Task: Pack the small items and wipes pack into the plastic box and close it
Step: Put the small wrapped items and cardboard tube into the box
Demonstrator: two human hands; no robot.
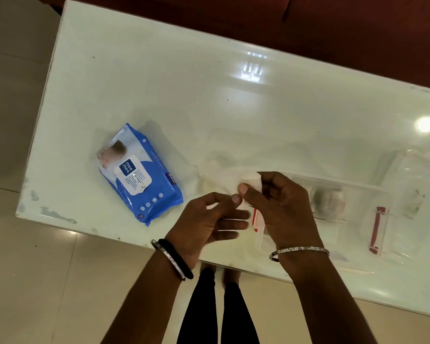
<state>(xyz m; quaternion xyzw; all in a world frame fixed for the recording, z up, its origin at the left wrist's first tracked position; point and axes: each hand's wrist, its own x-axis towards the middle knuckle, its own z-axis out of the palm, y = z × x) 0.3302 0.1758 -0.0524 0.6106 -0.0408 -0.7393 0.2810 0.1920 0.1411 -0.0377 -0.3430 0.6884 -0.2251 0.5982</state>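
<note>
Two hands are seen over the near table edge: a small white roll (252,181) is pinched in the right hand (283,209), the left hand (209,219) held loosely spread beside it. Directly under and right of that hand the open plastic box (353,219) is placed, red latches showing, while the wipes pack (139,175) is left lying well apart to the left, long axis running away from the person, nearer the left hand. A glossy white table (209,95) is set on pale floor tiles.

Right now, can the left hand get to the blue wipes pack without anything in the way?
Probably yes. The left hand is open and holds nothing, and the wipes pack lies flat on the table just to its left, with only bare tabletop between them.
</note>
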